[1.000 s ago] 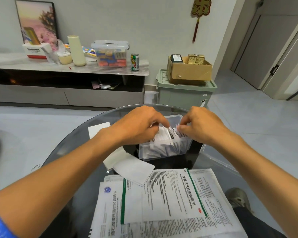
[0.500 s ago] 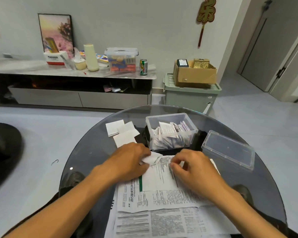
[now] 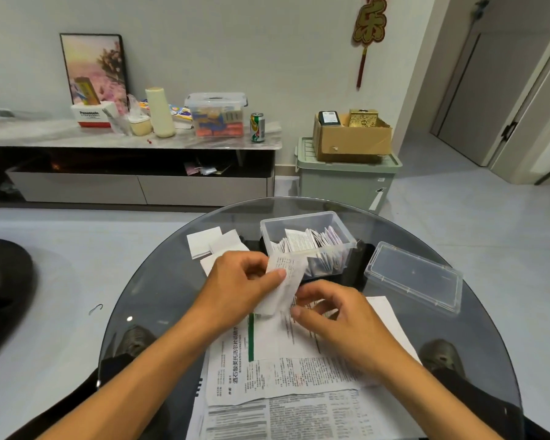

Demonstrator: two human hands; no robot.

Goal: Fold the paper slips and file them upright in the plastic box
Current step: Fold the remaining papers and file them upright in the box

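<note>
A clear plastic box (image 3: 269, 228) stands on the round glass table (image 3: 146, 281), with several folded slips (image 3: 305, 241) upright inside. Just in front of it, my left hand (image 3: 238, 287) pinches a narrow printed paper slip (image 3: 283, 284) lifted off the table. My right hand (image 3: 337, 315) touches the slip's lower edge with its fingertips. Under both hands lies a pile of printed leaflets (image 3: 267, 376).
The box's clear lid (image 3: 413, 276) lies to the right on the glass. A few blank white slips (image 3: 210, 244) lie left of the box. Beyond the table are a low cabinet (image 3: 124, 173) and a green bin (image 3: 346, 179) bearing a cardboard box.
Both hands left the plastic box, came back to the leaflet pile, and lifted one slip off it. The camera view also tilted and shifted.
</note>
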